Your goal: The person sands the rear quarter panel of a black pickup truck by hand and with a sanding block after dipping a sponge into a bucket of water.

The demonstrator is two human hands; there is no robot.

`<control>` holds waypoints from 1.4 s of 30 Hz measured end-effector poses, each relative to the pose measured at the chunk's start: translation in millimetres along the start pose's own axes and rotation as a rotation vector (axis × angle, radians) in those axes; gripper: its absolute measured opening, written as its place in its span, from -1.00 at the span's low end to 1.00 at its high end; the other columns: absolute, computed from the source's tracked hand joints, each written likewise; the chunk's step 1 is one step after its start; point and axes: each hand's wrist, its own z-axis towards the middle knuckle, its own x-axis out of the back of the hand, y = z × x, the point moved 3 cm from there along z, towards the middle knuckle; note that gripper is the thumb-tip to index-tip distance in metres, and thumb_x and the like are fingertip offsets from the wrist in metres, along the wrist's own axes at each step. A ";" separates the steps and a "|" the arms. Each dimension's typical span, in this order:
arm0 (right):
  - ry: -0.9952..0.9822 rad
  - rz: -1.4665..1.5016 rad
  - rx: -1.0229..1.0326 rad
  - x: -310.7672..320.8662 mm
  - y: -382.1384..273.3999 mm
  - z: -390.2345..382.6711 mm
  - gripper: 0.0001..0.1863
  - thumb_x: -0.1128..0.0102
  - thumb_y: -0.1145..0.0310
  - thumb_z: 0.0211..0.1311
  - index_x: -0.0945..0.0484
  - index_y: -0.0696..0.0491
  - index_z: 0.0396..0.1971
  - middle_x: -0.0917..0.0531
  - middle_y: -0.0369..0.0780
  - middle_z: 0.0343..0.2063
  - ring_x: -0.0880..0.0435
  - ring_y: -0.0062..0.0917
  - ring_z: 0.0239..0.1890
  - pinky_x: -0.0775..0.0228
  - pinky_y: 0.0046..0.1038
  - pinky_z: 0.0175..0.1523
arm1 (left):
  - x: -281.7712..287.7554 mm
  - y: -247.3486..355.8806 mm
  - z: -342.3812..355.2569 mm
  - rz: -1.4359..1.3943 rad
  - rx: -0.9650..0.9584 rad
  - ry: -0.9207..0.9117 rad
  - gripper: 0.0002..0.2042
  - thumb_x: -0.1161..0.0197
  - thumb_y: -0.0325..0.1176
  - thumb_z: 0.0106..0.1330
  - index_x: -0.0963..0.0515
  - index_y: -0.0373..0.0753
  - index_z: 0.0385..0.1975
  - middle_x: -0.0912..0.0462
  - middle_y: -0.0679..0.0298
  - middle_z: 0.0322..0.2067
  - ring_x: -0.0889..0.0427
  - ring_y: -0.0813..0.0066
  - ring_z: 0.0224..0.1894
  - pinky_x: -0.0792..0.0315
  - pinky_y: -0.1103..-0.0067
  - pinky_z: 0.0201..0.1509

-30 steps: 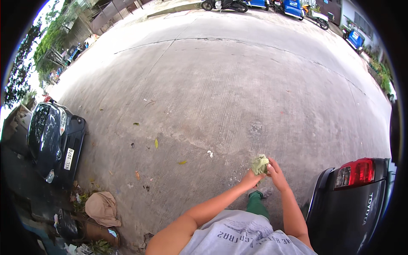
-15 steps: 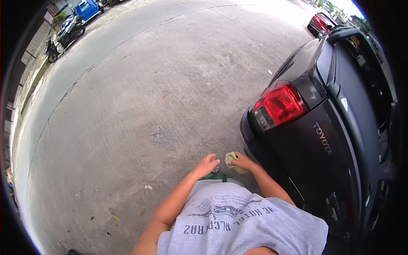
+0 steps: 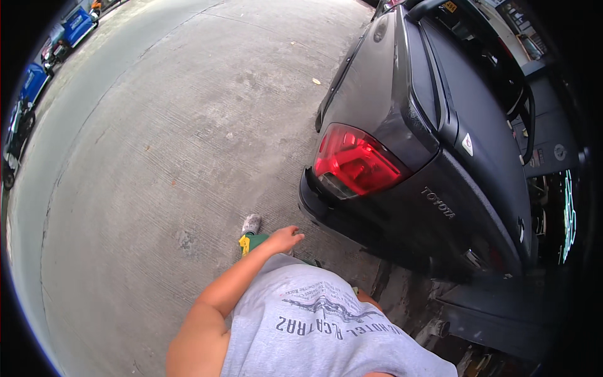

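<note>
My left hand (image 3: 286, 239) hangs in front of my body, its fingers loosely bent and apart, with nothing seen in it. It is nearest to my shod foot (image 3: 251, 224) and the green shorts (image 3: 257, 241). Of my right arm (image 3: 369, 300) only a small part shows past the grey shirt (image 3: 333, 308); its fingers are hidden. A small yellow-green bit shows beside it, possibly the pale green cloth. To the right stands a dark pickup truck (image 3: 402, 217) with a red tail light (image 3: 358, 160), apart from my left hand.
Grey concrete paving (image 3: 157, 157) spreads left and ahead. The truck's rear bumper corner (image 3: 314, 204) juts close to my right front. Blue vehicles (image 3: 78, 26) stand at the far left edge. Dark clutter and a dark flat panel (image 3: 496, 320) lie at the lower right.
My view has turned right and come nearer the truck's rear. The right hand, earlier closed on a pale green cloth in front of me, has dropped mostly behind the shirt. A foot now shows.
</note>
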 end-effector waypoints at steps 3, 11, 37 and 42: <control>0.018 0.213 -0.129 -31.0 -12.6 -36.5 -0.21 -0.48 -0.04 0.07 -0.56 0.20 0.21 -0.72 0.02 0.11 -0.71 -0.19 0.16 -0.50 -0.21 0.25 | 24.0 16.8 20.9 0.125 -0.055 -0.128 -0.30 -0.20 0.06 0.47 -0.42 -0.45 0.36 -0.55 -0.18 0.29 -0.54 -0.04 0.36 -0.41 0.31 0.42; 0.080 0.463 -0.192 -66.4 -95.1 -93.1 -0.20 -0.48 -0.04 0.08 -0.55 0.21 0.21 -0.71 0.03 0.11 -0.70 -0.19 0.17 -0.50 -0.21 0.25 | 96.8 38.8 67.1 0.150 -0.188 -0.102 -0.40 -0.12 0.03 0.52 -0.50 -0.42 0.28 -0.71 -0.13 0.09 -0.70 0.04 0.18 -0.54 0.34 0.26; 0.244 0.941 -0.406 -225.3 -159.8 -152.4 -0.19 -0.47 0.05 0.11 -0.50 0.26 0.28 -0.68 0.07 0.15 -0.70 -0.17 0.18 -0.51 -0.24 0.25 | 135.6 -9.8 129.9 0.248 -0.152 -0.357 -0.55 -0.19 -0.17 0.53 -0.54 -0.38 0.25 -0.69 -0.04 0.14 -0.66 0.15 0.19 -0.47 0.36 0.30; 0.252 1.050 -0.450 -272.9 -156.6 -162.3 -0.20 -0.47 0.06 0.12 -0.50 0.26 0.28 -0.69 0.07 0.15 -0.70 -0.17 0.17 -0.52 -0.24 0.25 | 145.2 36.9 158.4 0.126 -0.264 -0.127 -0.57 -0.13 -0.15 0.60 -0.53 -0.35 0.25 -0.71 0.08 0.09 -0.66 0.28 0.12 -0.47 0.43 0.25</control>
